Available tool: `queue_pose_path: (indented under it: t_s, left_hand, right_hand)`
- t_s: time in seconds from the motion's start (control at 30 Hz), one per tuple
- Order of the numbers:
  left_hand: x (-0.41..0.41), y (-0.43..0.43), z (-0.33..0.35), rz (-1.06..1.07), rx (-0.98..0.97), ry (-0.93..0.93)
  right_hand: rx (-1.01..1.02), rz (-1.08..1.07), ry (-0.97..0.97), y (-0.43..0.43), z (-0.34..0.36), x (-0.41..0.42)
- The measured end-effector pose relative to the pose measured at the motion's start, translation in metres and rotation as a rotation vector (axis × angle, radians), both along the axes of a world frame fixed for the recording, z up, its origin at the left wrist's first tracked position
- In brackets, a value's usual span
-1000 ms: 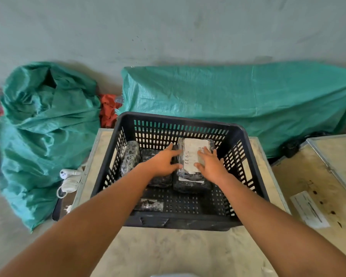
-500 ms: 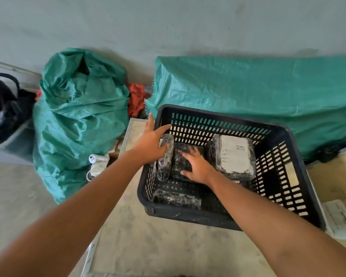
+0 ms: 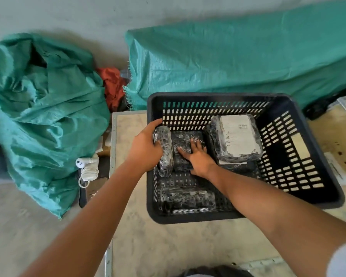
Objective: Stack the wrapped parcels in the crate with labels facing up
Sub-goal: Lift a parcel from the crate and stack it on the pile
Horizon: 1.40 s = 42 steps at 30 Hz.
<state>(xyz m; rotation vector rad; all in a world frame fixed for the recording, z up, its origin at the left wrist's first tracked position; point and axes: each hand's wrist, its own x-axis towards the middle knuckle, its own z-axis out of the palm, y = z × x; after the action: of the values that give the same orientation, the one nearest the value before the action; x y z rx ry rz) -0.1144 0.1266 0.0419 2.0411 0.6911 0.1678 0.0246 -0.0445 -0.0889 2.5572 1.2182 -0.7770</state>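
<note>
Black plastic crate with wrapped parcels, both hands inside it.

Seen from the head camera, the black slotted plastic crate (image 3: 300, 144) stands on a pale tabletop (image 3: 168, 246). The left hand (image 3: 146, 148) is closed around a narrow parcel in black film (image 3: 165, 150), which stands on its edge against the left wall of the crate. The right hand (image 3: 198, 156) lies flat, fingers spread and gripping nothing, on a dark flat parcel (image 3: 185, 140) just beside the narrow one. To the right, a thicker parcel with a white paper label facing up (image 3: 237, 136) lies on top of another dark parcel. One more long dark wrapped parcel (image 3: 188, 198) lies near the front wall. Behind the table are a crumpled green woven sack (image 3: 44, 108) and a green tarpaulin (image 3: 238, 60).
</note>
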Motion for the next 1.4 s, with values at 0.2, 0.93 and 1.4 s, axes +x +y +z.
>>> queue_pose_path:
  t_s: [0.2,0.93,1.4]
  left_hand:
    - [-0.001,-0.001,0.001,0.023,-0.035,-0.003]
    - [0.003,-0.022,0.014,0.095,0.573,0.284]
    - [0.038,-0.078,0.058,-0.396,-0.074,-0.221]
  right_hand:
    - [0.156,-0.007,0.071,0.008,0.050,0.023]
    - [0.877,-0.172,0.534,-0.048,0.136,0.074]
    - [1.016,-0.310,0.746,-0.108,0.231,0.103]
